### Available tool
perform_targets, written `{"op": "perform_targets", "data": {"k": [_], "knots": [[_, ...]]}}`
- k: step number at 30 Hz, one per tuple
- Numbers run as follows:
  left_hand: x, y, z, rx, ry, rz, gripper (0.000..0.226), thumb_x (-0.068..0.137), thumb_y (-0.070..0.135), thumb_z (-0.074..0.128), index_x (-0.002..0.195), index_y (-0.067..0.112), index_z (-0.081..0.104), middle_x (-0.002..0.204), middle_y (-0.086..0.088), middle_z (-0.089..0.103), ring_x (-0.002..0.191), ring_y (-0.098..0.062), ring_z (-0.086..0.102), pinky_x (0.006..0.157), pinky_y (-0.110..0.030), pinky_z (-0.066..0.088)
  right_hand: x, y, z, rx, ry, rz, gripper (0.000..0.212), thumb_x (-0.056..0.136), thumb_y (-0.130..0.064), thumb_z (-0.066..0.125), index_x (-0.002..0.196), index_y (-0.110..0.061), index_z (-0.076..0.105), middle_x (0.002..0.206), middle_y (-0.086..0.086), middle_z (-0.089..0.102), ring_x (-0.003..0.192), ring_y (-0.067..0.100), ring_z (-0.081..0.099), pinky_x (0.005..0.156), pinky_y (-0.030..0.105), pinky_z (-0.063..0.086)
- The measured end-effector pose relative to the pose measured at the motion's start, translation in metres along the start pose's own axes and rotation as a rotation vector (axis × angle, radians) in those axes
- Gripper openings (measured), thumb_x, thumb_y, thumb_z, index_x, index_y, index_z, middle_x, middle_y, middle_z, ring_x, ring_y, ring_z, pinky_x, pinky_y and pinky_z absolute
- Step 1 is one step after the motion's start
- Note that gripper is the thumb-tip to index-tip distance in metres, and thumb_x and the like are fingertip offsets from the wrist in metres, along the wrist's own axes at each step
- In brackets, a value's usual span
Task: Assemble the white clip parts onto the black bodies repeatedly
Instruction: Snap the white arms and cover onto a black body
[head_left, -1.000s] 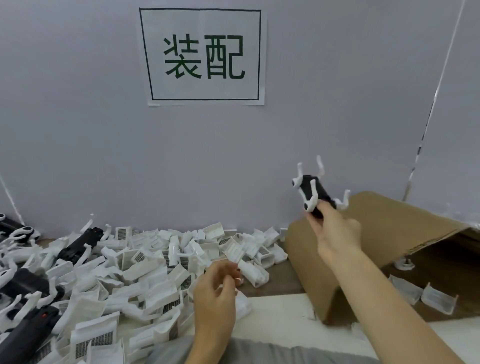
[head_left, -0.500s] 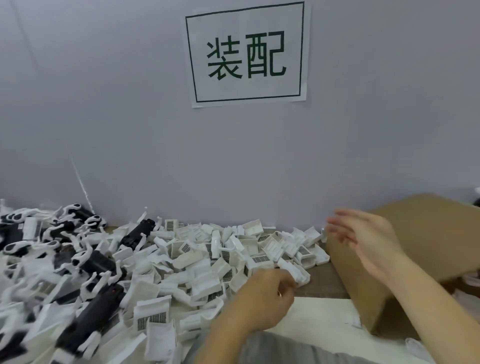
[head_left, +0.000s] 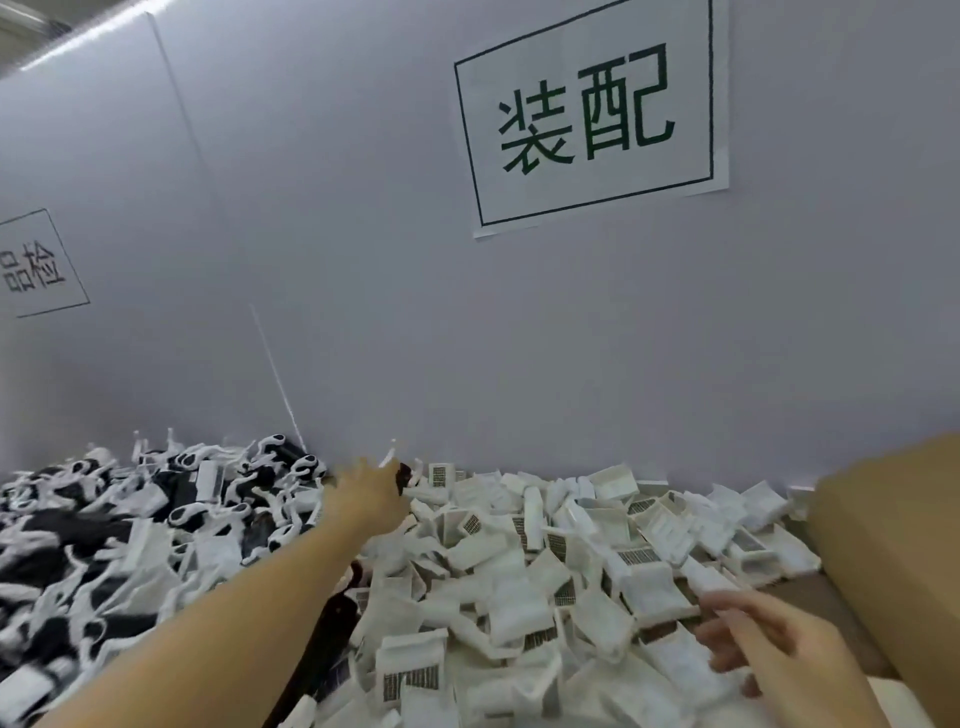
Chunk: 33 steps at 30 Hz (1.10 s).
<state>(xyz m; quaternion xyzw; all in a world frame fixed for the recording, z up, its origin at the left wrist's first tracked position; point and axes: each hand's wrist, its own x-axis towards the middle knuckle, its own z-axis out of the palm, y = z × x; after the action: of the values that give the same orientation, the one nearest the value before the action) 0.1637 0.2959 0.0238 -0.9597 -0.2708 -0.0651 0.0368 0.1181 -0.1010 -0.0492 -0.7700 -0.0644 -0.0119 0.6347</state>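
Heap of clip parts (head_left: 545, 582) centre to right on the surface, running back to the wall (head_left: 363, 312). Heap of bodies (head_left: 130, 530) to its left, touching it. Cardboard box (head_left: 893, 545) at far right, beside the clip heap. Left hand (head_left: 366, 496) at the seam between the heaps, far back. Right hand (head_left: 763, 644) over the clip heap's near right. Sign (head_left: 589, 117) on the wall above; second sign (head_left: 36, 265) far left.

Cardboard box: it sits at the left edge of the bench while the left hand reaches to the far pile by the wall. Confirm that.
Not quite. In the head view the cardboard box sits at the right edge of the bench, not the left. The rest stands: the left hand reaches to the far pile by the wall.
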Motion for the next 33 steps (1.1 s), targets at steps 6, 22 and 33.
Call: {"op": "perform_targets", "data": {"k": [6, 22, 33], "knots": [[0.02, 0.002, 0.015, -0.004, 0.091, 0.031, 0.023, 0.099, 0.014, 0.054, 0.112, 0.017, 0.072, 0.115, -0.008, 0.064, 0.106, -0.032, 0.064, 0.1, -0.05, 0.049, 0.008, 0.004, 0.007, 0.021, -0.019, 0.021, 0.028, 0.097, 0.001, 0.056, 0.083, -0.011, 0.077, 0.068, 0.009, 0.074, 0.063, 0.033, 0.067, 0.057, 0.029, 0.043], [-0.021, 0.021, -0.072, -0.342, 0.445, 0.268, 0.019, 0.095, -0.004, 0.06, 0.107, 0.0, 0.075, 0.101, -0.016, 0.075, 0.092, -0.032, 0.07, 0.084, -0.044, 0.058, 0.008, 0.014, 0.0, 0.018, -0.025, -0.022, 0.026, 0.1, -0.005, 0.054, 0.091, -0.018, 0.075, 0.073, 0.004, 0.076, 0.059, 0.019, 0.067, 0.058, 0.026, 0.044], [-0.141, 0.126, -0.098, -1.628, -0.062, 0.128, 0.025, 0.107, 0.013, 0.049, 0.088, 0.0, 0.057, 0.05, -0.003, 0.057, 0.054, -0.019, 0.071, 0.056, -0.026, 0.061, -0.013, 0.005, 0.005, 0.007, -0.008, -0.311, 0.066, 0.086, -0.006, 0.076, 0.137, -0.038, 0.048, 0.128, -0.016, 0.057, 0.101, -0.004, 0.06, 0.077, 0.016, 0.053]]}}
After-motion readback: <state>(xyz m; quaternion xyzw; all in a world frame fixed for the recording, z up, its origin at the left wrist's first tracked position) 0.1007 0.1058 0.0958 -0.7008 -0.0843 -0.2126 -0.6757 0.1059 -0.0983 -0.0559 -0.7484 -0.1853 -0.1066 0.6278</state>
